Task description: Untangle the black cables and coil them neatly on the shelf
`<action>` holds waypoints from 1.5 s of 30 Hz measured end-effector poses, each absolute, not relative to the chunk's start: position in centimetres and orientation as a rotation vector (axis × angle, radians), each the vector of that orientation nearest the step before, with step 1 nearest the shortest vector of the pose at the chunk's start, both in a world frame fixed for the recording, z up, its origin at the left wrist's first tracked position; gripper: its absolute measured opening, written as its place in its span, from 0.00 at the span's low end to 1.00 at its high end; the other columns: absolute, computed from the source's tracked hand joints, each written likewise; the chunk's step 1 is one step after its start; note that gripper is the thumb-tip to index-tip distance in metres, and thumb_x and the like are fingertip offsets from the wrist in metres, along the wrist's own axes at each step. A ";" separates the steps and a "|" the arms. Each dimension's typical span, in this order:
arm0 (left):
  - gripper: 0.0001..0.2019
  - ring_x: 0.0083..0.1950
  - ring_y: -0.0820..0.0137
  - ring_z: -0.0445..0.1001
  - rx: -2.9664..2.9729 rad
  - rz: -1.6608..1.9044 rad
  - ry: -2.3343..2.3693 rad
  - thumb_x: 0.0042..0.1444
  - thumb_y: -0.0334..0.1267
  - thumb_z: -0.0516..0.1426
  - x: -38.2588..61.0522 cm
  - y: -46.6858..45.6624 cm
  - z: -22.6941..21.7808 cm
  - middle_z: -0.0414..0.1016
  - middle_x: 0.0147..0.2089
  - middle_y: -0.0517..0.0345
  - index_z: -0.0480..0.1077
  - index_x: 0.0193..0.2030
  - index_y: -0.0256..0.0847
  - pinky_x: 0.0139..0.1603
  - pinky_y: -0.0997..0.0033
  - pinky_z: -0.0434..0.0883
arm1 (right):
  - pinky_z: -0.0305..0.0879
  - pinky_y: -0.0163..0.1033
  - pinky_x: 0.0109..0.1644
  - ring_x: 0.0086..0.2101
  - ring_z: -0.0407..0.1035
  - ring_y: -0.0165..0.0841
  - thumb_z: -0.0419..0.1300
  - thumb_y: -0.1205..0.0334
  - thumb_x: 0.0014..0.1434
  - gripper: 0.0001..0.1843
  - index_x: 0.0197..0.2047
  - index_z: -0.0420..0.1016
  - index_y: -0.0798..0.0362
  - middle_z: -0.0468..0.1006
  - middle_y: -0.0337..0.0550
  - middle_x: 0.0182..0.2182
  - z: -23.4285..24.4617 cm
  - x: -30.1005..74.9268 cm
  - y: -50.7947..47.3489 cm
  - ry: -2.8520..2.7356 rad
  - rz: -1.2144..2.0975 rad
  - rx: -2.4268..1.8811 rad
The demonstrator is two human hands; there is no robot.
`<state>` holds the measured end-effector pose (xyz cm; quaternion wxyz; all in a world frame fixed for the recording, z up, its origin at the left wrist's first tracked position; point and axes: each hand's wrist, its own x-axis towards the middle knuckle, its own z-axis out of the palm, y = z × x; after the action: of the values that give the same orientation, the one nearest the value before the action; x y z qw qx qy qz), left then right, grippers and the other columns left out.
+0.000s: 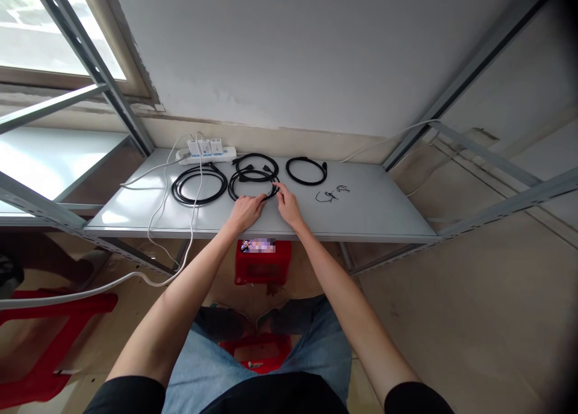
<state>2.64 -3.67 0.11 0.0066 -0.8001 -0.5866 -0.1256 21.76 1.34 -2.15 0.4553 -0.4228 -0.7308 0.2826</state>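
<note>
A coiled black cable (230, 186) with dark plug ends lies on the grey metal shelf (361, 212) in front of me. My left hand (247, 212) is at the coil's near edge, its fingers closed on the cable. On the coil's right side, my right hand (288, 204) also has its fingers closed on it, the index finger reaching forward along the loop. Just behind, a second coiled black cable (256, 156) partly overlaps the first in view. Fingertip details are too small to make out.
Another black cable coil (176, 192) lies left and a smaller coil (289, 174) right. Thin black ties (332, 195) are scattered at right. A white power strip (226, 154) holds several chargers; white cords (191, 221) hang over the front edge. A red stool (263, 269) stands below.
</note>
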 end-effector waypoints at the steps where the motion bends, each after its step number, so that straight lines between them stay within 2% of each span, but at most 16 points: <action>1: 0.23 0.53 0.53 0.85 -2.506 -0.398 -1.836 0.80 0.44 0.44 2.6 -3.7 0.2 0.88 0.51 0.42 0.72 0.71 0.43 0.56 0.59 0.70 | 0.72 0.46 0.52 0.36 0.71 0.40 0.52 0.56 0.73 0.21 0.62 0.79 0.49 0.76 0.43 0.33 -2.1 21.8 1.3 -1.807 0.699 -1.033; 6: 0.24 0.54 0.54 0.85 -2.521 -0.416 -1.846 0.80 0.44 0.43 2.7 -3.9 0.5 0.87 0.53 0.42 0.71 0.71 0.42 0.57 0.59 0.70 | 0.73 0.46 0.55 0.42 0.75 0.41 0.51 0.54 0.74 0.22 0.60 0.81 0.48 0.79 0.44 0.35 -1.8 21.9 1.0 -1.830 0.681 -0.981; 11: 0.22 0.54 0.53 0.85 -2.502 -0.415 -1.856 0.80 0.43 0.44 2.7 -3.9 0.6 0.87 0.51 0.42 0.70 0.70 0.42 0.56 0.58 0.70 | 0.72 0.46 0.58 0.45 0.76 0.41 0.50 0.60 0.72 0.22 0.59 0.81 0.51 0.81 0.45 0.37 -1.9 21.7 1.1 -1.886 0.632 -0.989; 18: 0.20 0.52 0.52 0.84 -2.490 -0.440 -1.846 0.80 0.43 0.44 2.7 -3.9 0.6 0.87 0.50 0.42 0.73 0.63 0.40 0.55 0.57 0.69 | 0.74 0.45 0.55 0.47 0.76 0.41 0.51 0.69 0.66 0.21 0.55 0.81 0.51 0.82 0.50 0.51 -2.0 21.2 0.9 -2.067 0.500 -0.994; 25: 0.18 0.51 0.53 0.84 -2.488 -0.448 -1.833 0.81 0.43 0.45 2.6 -3.9 0.4 0.86 0.49 0.43 0.74 0.59 0.40 0.54 0.58 0.68 | 0.72 0.43 0.50 0.43 0.75 0.40 0.53 0.70 0.64 0.20 0.55 0.81 0.50 0.81 0.47 0.48 -1.6 21.2 0.4 -2.118 0.422 -1.067; 32: 0.18 0.50 0.53 0.84 -2.483 -0.467 -1.829 0.81 0.43 0.45 2.5 -3.6 0.0 0.86 0.47 0.43 0.73 0.59 0.39 0.53 0.58 0.67 | 0.71 0.42 0.46 0.44 0.72 0.41 0.58 0.68 0.61 0.22 0.58 0.78 0.49 0.78 0.47 0.50 -1.4 21.1 0.1 -2.158 0.439 -1.113; 39: 0.18 0.51 0.53 0.84 -2.487 -0.467 -1.828 0.80 0.43 0.45 2.5 -3.7 0.1 0.86 0.47 0.42 0.73 0.59 0.40 0.54 0.58 0.68 | 0.70 0.41 0.44 0.43 0.73 0.40 0.60 0.62 0.69 0.16 0.59 0.78 0.48 0.77 0.48 0.52 -1.6 21.1 0.1 -2.175 0.410 -1.151; 45: 0.19 0.52 0.52 0.84 -2.461 -0.424 -1.865 0.80 0.42 0.43 2.6 -3.9 0.5 0.87 0.49 0.42 0.73 0.59 0.40 0.54 0.57 0.69 | 0.71 0.40 0.48 0.46 0.76 0.40 0.52 0.62 0.78 0.20 0.65 0.79 0.46 0.80 0.48 0.51 -1.3 21.3 -0.4 -2.169 0.370 -1.111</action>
<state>2.58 -3.90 0.45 0.0123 -0.7896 -0.5982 -0.1362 21.30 -0.45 -1.34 0.3322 -0.4252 -0.8300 0.1416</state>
